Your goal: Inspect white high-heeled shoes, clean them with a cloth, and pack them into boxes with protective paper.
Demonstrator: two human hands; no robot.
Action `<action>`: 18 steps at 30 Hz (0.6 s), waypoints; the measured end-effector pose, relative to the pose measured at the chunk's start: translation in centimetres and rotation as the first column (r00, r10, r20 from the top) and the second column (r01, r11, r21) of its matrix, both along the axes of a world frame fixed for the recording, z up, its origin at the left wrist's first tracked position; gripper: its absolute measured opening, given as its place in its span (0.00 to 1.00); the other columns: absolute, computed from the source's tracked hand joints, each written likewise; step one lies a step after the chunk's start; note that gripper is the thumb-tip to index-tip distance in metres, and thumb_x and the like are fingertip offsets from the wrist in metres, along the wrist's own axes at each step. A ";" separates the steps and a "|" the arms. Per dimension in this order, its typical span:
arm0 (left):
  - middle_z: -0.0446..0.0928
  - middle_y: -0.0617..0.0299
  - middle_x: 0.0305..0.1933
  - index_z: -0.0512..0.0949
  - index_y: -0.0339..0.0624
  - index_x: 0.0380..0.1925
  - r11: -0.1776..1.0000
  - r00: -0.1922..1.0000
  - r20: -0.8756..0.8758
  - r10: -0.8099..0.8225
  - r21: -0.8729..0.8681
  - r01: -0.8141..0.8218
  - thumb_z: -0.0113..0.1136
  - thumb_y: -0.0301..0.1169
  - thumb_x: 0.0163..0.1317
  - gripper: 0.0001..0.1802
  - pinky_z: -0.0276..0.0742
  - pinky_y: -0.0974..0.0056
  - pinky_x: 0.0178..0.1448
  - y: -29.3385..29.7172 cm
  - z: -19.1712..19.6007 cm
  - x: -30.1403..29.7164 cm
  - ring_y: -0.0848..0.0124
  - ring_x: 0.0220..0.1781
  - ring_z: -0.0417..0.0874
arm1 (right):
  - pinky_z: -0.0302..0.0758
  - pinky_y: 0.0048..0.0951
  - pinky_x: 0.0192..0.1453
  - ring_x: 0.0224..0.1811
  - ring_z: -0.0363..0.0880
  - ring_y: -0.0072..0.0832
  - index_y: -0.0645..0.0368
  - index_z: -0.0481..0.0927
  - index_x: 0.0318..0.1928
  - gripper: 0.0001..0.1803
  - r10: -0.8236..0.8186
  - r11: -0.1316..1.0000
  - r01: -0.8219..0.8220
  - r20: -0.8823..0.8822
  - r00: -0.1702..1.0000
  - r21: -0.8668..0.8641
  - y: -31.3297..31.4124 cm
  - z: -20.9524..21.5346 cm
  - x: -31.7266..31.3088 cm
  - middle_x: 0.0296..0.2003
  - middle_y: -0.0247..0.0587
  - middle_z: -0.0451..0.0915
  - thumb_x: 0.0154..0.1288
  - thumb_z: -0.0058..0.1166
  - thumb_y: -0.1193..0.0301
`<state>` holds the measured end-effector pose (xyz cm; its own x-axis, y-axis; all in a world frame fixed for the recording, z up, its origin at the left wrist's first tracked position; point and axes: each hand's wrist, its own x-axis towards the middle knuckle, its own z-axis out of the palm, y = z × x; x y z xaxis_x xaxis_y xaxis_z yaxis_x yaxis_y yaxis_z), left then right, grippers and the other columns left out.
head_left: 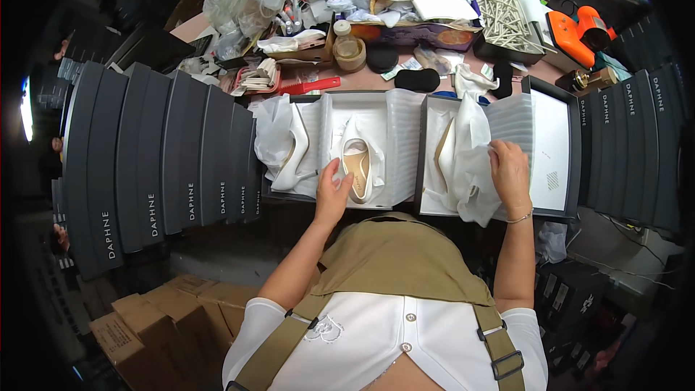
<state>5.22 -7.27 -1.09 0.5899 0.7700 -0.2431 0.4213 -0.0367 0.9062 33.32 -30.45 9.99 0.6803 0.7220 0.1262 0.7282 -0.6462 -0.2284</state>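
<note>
A white high-heeled shoe (371,190) with a tan insole lies in an open box in front of me. My left hand (332,194) is closed at its left side, the thumb over the shoe's edge. Left of it, a second white shoe (292,161) rests on its side against white paper. In the open box on the right, another white shoe (447,156) is partly covered by white tissue paper (474,166). My right hand (511,174) pinches the right edge of this tissue, beside a translucent ribbed foam sheet (512,119).
Dark shoe boxes (148,166) stand stacked at the left, with more boxes (630,148) at the right. Along the table's back are a jar (350,53), a red-handled tool (311,85), a tray of pale sticks (507,25) and an orange device (568,36). Brown cartons (163,326) sit lower left.
</note>
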 end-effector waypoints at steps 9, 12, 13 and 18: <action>0.73 0.51 0.58 0.58 0.32 0.68 0.701 0.974 0.104 0.203 -0.710 -0.070 0.49 0.32 0.64 0.32 0.73 0.59 0.59 0.0 -1.5 -0.4 0.65 0.57 0.76 | 0.76 0.37 0.46 0.42 0.79 0.43 0.63 0.77 0.49 0.16 0.413 0.900 -0.234 -0.552 0.724 0.367 7.9 -1.0 -9.7 0.41 0.51 0.79 0.62 0.59 0.71; 0.76 0.52 0.53 0.66 0.30 0.62 0.610 0.900 0.282 0.331 -0.792 0.024 0.43 0.34 0.65 0.27 0.75 0.62 0.54 0.5 0.3 -2.3 0.68 0.50 0.80 | 0.75 0.36 0.52 0.50 0.78 0.40 0.63 0.67 0.63 0.30 0.431 0.887 -0.183 -0.619 0.657 0.424 8.8 -2.9 -12.5 0.51 0.52 0.77 0.63 0.60 0.69; 0.76 0.51 0.53 0.66 0.30 0.62 0.534 0.881 0.310 0.357 -0.842 0.079 0.43 0.34 0.65 0.28 0.75 0.62 0.55 0.8 1.3 -3.0 0.66 0.51 0.80 | 0.74 0.36 0.54 0.52 0.77 0.41 0.63 0.64 0.65 0.33 0.425 0.889 -0.153 -0.653 0.627 0.432 8.9 -3.4 -13.0 0.54 0.54 0.74 0.63 0.60 0.67; 0.72 0.34 0.55 0.61 0.27 0.64 0.043 0.679 0.545 0.491 -0.794 0.606 0.40 0.42 0.69 0.32 0.78 0.51 0.53 0.7 4.0 -4.6 0.51 0.53 0.79 | 0.69 0.38 0.63 0.63 0.69 0.38 0.63 0.47 0.73 0.48 0.421 0.881 0.046 -0.825 0.377 0.471 9.0 -3.5 -13.1 0.64 0.54 0.65 0.62 0.63 0.60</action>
<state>0.61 -6.53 2.87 0.9681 0.1117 -0.2245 -0.1110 0.9937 0.0157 20.23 -21.44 6.50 0.4065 0.8954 -0.1820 0.0332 -0.2135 -0.9764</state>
